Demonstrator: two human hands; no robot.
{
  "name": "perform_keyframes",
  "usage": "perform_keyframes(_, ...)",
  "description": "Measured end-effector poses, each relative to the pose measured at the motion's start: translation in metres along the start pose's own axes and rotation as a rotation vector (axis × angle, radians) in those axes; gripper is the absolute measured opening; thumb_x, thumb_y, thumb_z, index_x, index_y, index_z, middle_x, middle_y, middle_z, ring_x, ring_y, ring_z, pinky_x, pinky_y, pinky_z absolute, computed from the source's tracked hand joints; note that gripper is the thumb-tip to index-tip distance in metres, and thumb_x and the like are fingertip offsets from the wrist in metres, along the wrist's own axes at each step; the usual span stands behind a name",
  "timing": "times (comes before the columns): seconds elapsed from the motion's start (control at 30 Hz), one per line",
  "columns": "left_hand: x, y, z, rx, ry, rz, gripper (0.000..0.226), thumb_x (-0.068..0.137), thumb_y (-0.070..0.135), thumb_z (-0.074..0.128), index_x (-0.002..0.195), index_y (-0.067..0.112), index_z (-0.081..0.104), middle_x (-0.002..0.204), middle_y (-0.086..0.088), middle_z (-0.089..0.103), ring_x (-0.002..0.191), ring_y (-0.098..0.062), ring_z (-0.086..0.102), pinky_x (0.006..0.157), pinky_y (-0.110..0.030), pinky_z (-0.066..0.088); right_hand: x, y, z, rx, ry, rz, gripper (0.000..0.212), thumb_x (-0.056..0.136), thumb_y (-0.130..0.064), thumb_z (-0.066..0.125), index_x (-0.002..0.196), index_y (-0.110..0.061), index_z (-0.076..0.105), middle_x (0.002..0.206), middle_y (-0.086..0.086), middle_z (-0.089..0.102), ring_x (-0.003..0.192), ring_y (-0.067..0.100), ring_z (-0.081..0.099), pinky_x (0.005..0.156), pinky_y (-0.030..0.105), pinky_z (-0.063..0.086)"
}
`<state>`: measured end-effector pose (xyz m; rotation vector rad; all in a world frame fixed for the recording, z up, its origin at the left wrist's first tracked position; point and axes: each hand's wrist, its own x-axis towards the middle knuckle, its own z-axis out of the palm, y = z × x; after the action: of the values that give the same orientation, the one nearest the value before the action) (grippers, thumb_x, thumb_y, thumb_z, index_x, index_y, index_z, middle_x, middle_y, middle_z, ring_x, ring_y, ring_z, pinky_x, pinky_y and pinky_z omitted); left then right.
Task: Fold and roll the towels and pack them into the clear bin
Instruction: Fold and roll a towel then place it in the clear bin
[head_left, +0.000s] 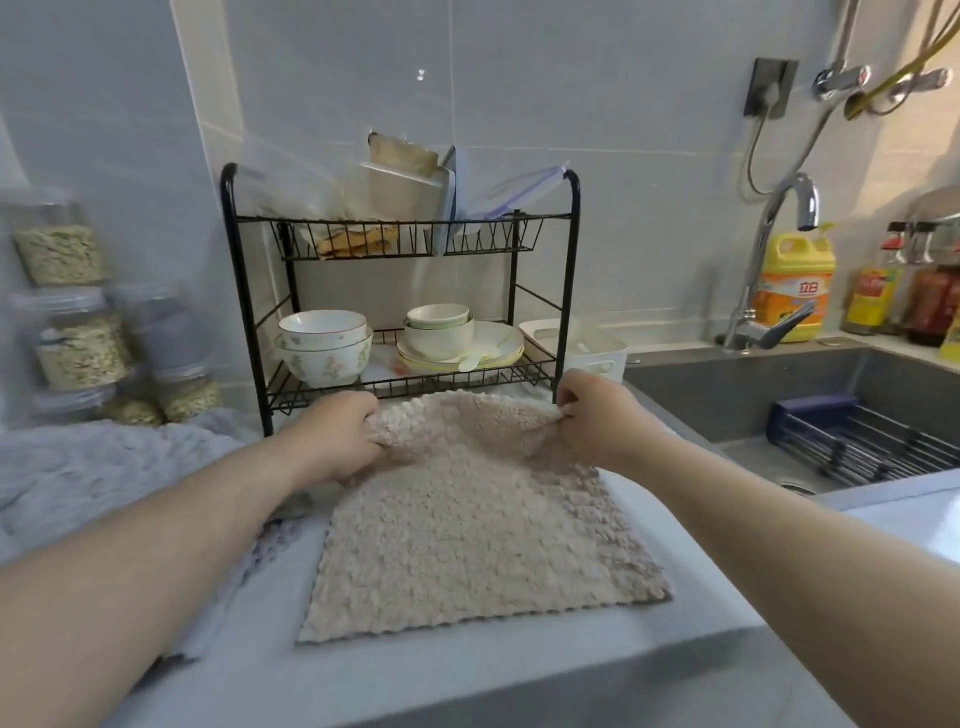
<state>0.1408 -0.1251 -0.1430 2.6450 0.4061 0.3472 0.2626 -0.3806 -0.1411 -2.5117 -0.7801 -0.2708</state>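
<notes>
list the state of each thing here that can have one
beige towel, spread flat on the counter, far edge lifted
left hand, grips the towel's far left corner
right hand, grips the towel's far right corner
grey towel, crumpled at the left
tap, no water running
bowls, stacked upright on the rack's lower shelf
detergent bottle, upright beside the tap

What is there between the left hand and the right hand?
In the head view, the raised far edge of the beige towel spans from the left hand to the right hand, each pinching a corner.
</notes>
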Motion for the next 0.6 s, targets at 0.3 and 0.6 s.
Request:
perform_keyframes(0.3, -0.119, 0.003, 0.002, 0.116, -0.105, 0.087, 0.022, 0.076, 0.009, 0.052, 0.066, 0.024, 0.039, 0.071, 0.007, 0.051, 0.071, -0.013, 0.05, 0.058, -0.028, 0.034, -0.121, 0.01, -0.029, 0.08, -0.058, 0.087, 0.013, 0.082, -0.007, 0.048, 0.087, -0.017, 0.053, 0.082, 0.0, 0.061, 0.073, 0.02, 0.057, 0.058, 0.03, 0.045)
perform_keyframes(0.6, -0.15, 0.018, -0.001, 0.306, -0.102, 0.128, 0.032, 0.078, 0.05, 0.046, 0.067, 0.019, 0.046, 0.081, 0.01, 0.051, 0.065, -0.01, 0.045, 0.061, -0.031, 0.04, -0.144, 0.01, -0.028, 0.098, -0.146, 0.129, 0.01, 0.082, -0.025, 0.054, 0.087, -0.02, 0.061, 0.092, -0.007, 0.047, 0.081, 0.015, 0.053, 0.067, 0.023, 0.038)
